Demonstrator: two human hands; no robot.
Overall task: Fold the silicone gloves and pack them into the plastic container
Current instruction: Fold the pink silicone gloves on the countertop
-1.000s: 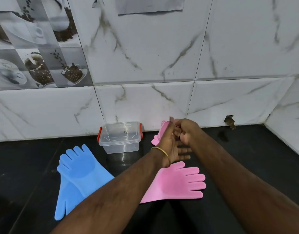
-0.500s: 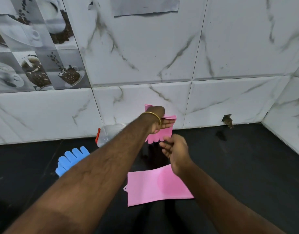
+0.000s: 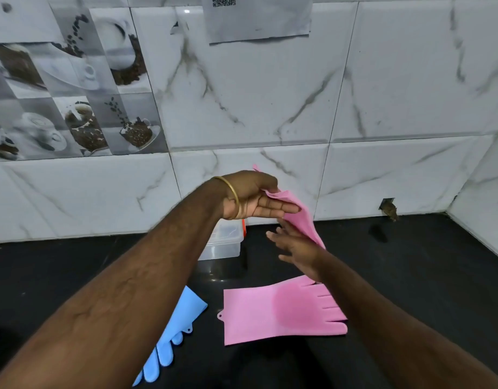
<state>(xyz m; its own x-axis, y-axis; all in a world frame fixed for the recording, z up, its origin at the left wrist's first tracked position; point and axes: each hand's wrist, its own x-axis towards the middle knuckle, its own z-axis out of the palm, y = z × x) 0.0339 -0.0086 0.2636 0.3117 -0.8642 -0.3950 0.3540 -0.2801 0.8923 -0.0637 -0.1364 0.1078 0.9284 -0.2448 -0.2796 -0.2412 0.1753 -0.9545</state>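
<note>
Black countertop (image 3: pixel 410 276) below white marble-look wall tiles (image 3: pixel 256 108). Coffee-cup picture tiles (image 3: pixel 68 88) at upper left. Paper sheet with QR code (image 3: pixel 259 18) stuck up top. Small chipped hole (image 3: pixel 388 210) at wall base.

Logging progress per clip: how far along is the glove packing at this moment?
Early. Nothing looks packed: the visible part of the plastic container shows no glove inside. In hand: the left hand holds one pink glove up in the air, with the open right hand against it. Left: the second pink glove and the blue gloves lie flat on the black counter, unfolded.
</note>
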